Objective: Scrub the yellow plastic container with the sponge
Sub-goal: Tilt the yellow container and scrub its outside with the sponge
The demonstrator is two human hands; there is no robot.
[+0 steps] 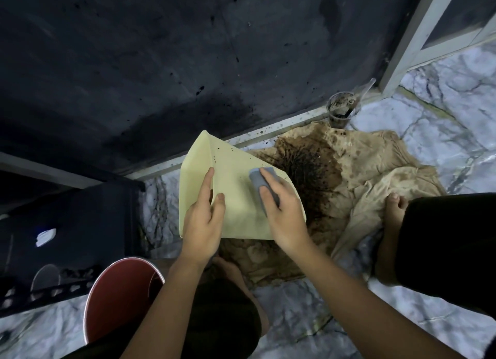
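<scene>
Scrubbing step underway: right hand (281,213) presses grey sponge (264,186) onto yellow plastic container (236,176); left hand (205,219) pinches its edge. Next: likely rub toward dark specks (217,150).

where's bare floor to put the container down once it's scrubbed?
Bare marble floor lies right of the stained cloth, toward the door frame, and in front near the right forearm. Crowded: cloth under the yellow container, dirty cup at the wall, red bucket and dark crate left.

Pale yellow container (233,176), grey sponge (264,182), brown-stained tan cloth (362,170), red bucket (120,291).
</scene>
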